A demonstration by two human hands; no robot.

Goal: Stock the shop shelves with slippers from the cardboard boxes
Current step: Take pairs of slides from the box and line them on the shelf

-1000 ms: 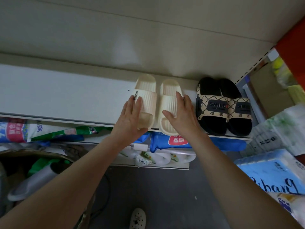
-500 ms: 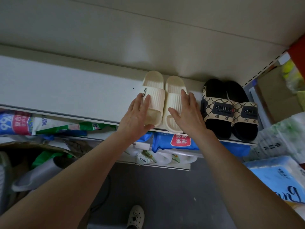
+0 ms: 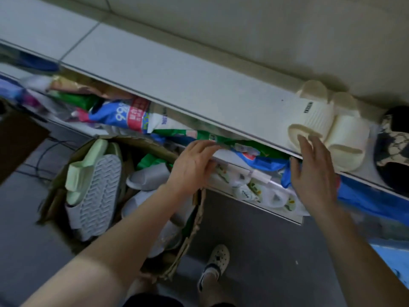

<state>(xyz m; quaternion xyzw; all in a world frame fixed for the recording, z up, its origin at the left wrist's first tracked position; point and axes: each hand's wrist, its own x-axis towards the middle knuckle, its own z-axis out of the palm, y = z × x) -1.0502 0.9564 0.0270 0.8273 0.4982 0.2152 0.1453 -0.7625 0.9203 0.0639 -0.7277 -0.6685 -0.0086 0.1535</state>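
Showing "99" on blue bag [image 3: 110,117], cream slippers [image 3: 319,121] shelved

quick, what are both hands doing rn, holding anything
left hand: open, fingers relaxed, holding nothing.
right hand: open, fingers spread by the cream slippers, holding nothing.

Cream slippers [image 3: 332,129] on shelf [image 3: 199,89], right hand [image 3: 314,173] perhaps touching one

Beige wall [image 3: 243,29], dk grey floor [image 3: 254,251]
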